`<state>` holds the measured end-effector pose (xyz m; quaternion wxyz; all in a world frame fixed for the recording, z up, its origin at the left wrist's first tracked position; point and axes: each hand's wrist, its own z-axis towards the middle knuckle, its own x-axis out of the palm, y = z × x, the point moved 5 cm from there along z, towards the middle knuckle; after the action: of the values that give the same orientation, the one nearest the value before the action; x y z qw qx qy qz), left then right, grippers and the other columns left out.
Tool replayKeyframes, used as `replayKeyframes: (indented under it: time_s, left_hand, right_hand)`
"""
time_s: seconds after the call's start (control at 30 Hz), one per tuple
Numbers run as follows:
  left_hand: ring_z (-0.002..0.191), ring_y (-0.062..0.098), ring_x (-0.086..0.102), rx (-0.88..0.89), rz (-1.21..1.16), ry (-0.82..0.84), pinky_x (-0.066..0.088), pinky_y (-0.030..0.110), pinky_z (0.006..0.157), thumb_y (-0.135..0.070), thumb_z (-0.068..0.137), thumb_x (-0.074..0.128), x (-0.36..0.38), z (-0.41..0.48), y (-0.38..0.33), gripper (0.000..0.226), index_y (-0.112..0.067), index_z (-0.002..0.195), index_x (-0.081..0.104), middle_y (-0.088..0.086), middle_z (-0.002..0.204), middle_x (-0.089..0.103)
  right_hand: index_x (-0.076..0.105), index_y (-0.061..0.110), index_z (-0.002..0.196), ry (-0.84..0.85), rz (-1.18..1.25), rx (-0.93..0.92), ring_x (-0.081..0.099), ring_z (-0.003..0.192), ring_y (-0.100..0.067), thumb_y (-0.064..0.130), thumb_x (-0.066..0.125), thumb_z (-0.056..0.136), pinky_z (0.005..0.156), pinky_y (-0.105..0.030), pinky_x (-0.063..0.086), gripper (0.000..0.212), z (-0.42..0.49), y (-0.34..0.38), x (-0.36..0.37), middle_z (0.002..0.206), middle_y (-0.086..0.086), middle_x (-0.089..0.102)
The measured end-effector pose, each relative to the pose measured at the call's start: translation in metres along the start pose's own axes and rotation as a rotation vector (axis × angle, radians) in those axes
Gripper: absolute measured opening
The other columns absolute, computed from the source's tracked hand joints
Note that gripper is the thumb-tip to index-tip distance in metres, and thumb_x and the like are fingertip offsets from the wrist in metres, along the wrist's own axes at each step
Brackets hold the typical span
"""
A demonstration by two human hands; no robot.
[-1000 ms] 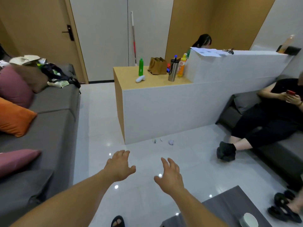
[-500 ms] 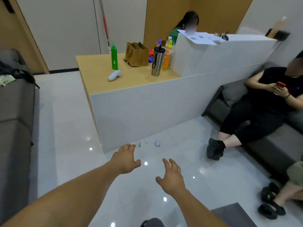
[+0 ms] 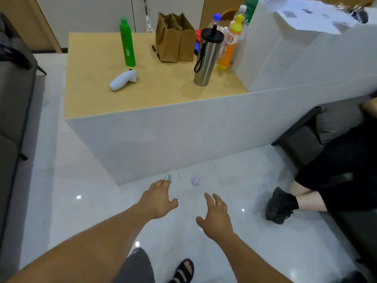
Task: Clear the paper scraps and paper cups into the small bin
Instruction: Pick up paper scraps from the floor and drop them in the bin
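1. Purple scrap (image 3: 196,180), white scrap (image 3: 180,175) and blue scrap (image 3: 168,177) lie on the floor (image 3: 81,221) below the worktop (image 3: 163,94), closer than a second ago.
2. Left hand (image 3: 158,199) has reached the blue scrap; right hand (image 3: 217,215) trails; all fingers (image 3: 162,184) are spread, holding nothing.
3. Pickup seems next; the bin is out of view.

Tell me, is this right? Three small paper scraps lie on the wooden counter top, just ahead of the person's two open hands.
Not quite. The head view shows the three paper scraps on the floor at the foot of the counter, not on its top. They do lie just ahead of the open left hand and right hand.
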<state>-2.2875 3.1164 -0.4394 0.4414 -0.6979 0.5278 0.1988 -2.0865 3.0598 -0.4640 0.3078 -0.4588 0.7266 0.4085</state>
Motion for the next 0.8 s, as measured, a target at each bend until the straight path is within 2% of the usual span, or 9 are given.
replayKeyframes:
  time_s: [0.13, 0.27, 0.53, 0.67, 0.8]
  left_hand:
    - [0.144, 0.022, 0.017, -0.058, -0.05, 0.07, 0.023, 0.038, 0.115, -0.053, 0.091, 0.048, 0.02, 0.074, 0.011, 0.079, -0.016, 0.152, 0.015, 0.004, 0.158, 0.016]
    - [0.144, 0.022, 0.015, -0.122, -0.031, 0.148, 0.023, 0.039, 0.116, -0.053, 0.091, 0.046, 0.058, 0.162, 0.04, 0.078, -0.017, 0.153, 0.013, 0.004, 0.159, 0.014]
    - [0.142, 0.023, 0.02, -0.213, -0.11, 0.195, 0.027, 0.04, 0.114, -0.049, 0.092, 0.049, 0.195, 0.33, 0.103, 0.075, -0.017, 0.152, 0.017, 0.002, 0.157, 0.017]
    - [0.141, 0.023, 0.023, -0.271, -0.178, 0.165, 0.029, 0.04, 0.112, -0.047, 0.091, 0.051, 0.283, 0.405, 0.144, 0.074, -0.017, 0.151, 0.019, 0.003, 0.156, 0.02]
    - [0.14, 0.024, 0.024, -0.304, -0.178, 0.161, 0.03, 0.042, 0.11, -0.047, 0.09, 0.054, 0.353, 0.466, 0.189, 0.075, -0.018, 0.15, 0.02, 0.003, 0.155, 0.02]
  right_hand:
    - [0.013, 0.027, 0.154, 0.073, -0.015, -0.032, 0.01, 0.146, -0.021, 0.042, 0.058, 0.09, 0.11, -0.036, 0.036, 0.08, 0.08, -0.012, 0.007, 0.161, 0.0, 0.007]
    - [0.014, 0.027, 0.154, 0.111, -0.031, -0.024, 0.011, 0.146, -0.022, 0.042, 0.058, 0.091, 0.11, -0.036, 0.035, 0.079, 0.18, -0.031, 0.045, 0.161, -0.001, 0.008]
    - [0.011, 0.029, 0.155, 0.281, -0.128, -0.058, 0.01, 0.145, -0.024, 0.04, 0.058, 0.09, 0.111, -0.039, 0.032, 0.081, 0.37, -0.094, 0.196, 0.161, -0.001, 0.007]
    - [0.013, 0.028, 0.154, 0.351, -0.199, -0.125, 0.012, 0.145, -0.027, 0.037, 0.06, 0.089, 0.111, -0.044, 0.032, 0.081, 0.462, -0.126, 0.285, 0.161, -0.002, 0.007]
    - [0.021, 0.027, 0.152, 0.336, -0.245, -0.249, 0.024, 0.141, -0.03, 0.032, 0.062, 0.088, 0.106, -0.046, 0.037, 0.076, 0.546, -0.14, 0.355, 0.158, -0.003, 0.015]
